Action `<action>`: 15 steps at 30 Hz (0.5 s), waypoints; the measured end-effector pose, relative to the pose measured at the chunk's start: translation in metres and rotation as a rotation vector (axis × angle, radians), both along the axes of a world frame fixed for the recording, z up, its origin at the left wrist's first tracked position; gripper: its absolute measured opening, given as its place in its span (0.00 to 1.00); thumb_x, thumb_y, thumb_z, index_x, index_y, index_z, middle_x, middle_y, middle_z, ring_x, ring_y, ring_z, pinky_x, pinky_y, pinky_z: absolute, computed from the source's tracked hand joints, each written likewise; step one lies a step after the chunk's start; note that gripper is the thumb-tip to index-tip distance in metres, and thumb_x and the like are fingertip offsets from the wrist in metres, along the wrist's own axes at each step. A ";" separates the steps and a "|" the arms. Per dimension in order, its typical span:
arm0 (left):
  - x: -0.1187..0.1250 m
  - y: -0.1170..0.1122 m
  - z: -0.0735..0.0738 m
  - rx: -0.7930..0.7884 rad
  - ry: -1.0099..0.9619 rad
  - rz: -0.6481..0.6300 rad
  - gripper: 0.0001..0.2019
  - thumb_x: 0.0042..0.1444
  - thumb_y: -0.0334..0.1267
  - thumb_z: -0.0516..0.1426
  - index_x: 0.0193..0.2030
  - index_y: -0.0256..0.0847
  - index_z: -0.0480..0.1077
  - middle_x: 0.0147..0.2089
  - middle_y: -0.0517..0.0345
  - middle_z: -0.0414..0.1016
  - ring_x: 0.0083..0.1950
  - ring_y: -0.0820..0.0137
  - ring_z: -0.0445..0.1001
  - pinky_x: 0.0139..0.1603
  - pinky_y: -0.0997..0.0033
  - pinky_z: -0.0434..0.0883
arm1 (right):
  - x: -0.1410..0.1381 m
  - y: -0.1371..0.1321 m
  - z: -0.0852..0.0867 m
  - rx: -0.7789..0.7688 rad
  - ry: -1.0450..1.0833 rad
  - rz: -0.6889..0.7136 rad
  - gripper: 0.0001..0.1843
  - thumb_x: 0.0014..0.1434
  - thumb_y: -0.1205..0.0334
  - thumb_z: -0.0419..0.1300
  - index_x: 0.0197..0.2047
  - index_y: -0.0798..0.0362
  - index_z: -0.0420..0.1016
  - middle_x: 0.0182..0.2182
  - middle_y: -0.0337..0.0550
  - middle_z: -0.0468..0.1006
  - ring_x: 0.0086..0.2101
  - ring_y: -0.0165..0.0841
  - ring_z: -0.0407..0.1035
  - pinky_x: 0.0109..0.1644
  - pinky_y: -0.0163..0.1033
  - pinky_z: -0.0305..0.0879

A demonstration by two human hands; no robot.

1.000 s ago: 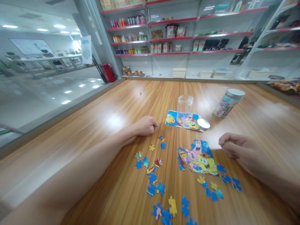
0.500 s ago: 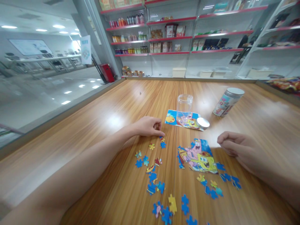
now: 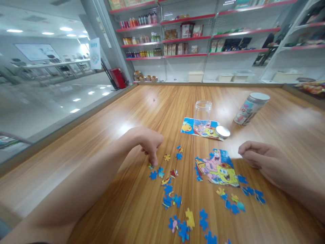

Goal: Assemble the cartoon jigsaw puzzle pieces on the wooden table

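Observation:
My left hand [image 3: 147, 142] is curled, its fingertips pointing down onto a small puzzle piece [image 3: 151, 166] at the left end of the loose pieces [image 3: 169, 189]. My right hand [image 3: 256, 157] rests on the wooden table [image 3: 101, 135] in a loose fist, just right of the partly assembled cartoon puzzle [image 3: 217, 167]. More loose blue and yellow pieces [image 3: 237, 201] lie below the assembled part, near my right forearm. I cannot see anything inside the right hand.
An open clear jar [image 3: 202, 113] stands on a cartoon picture sheet [image 3: 188, 127], its metal lid [image 3: 222, 131] beside it. A closed printed jar [image 3: 250, 108] stands further right. Shop shelves [image 3: 188, 44] line the back; a glass wall [image 3: 50, 84] runs along the left.
My left hand has come back toward me from near the picture sheet and its fingers now press down at a piece among the loose ones. The right hand has barely moved.

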State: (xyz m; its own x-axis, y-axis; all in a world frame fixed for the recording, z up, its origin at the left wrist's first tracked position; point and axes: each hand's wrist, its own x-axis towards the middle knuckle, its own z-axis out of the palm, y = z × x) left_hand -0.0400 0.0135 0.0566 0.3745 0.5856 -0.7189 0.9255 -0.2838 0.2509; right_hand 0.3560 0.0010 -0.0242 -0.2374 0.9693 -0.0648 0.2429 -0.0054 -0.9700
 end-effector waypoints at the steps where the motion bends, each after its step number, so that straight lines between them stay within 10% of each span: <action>1: 0.001 -0.002 0.000 -0.055 0.030 0.008 0.20 0.32 0.49 0.73 0.13 0.39 0.71 0.15 0.55 0.70 0.15 0.69 0.65 0.18 0.71 0.56 | 0.000 0.000 0.000 0.002 0.001 0.001 0.10 0.60 0.54 0.63 0.35 0.52 0.75 0.20 0.37 0.57 0.22 0.29 0.46 0.27 0.42 0.35; 6: 0.019 -0.016 0.003 -0.102 0.050 -0.054 0.18 0.43 0.48 0.70 0.15 0.38 0.72 0.19 0.53 0.74 0.18 0.65 0.71 0.19 0.70 0.62 | 0.001 -0.001 -0.001 0.000 0.006 0.013 0.09 0.61 0.54 0.64 0.35 0.52 0.75 0.20 0.36 0.57 0.22 0.28 0.46 0.27 0.42 0.35; 15: 0.051 -0.044 0.012 0.409 -0.124 -0.329 0.12 0.46 0.45 0.71 0.33 0.43 0.78 0.29 0.59 0.78 0.27 0.71 0.68 0.25 0.72 0.54 | -0.002 0.000 0.001 0.001 0.019 0.032 0.08 0.63 0.57 0.62 0.35 0.53 0.75 0.20 0.35 0.57 0.22 0.27 0.46 0.26 0.41 0.34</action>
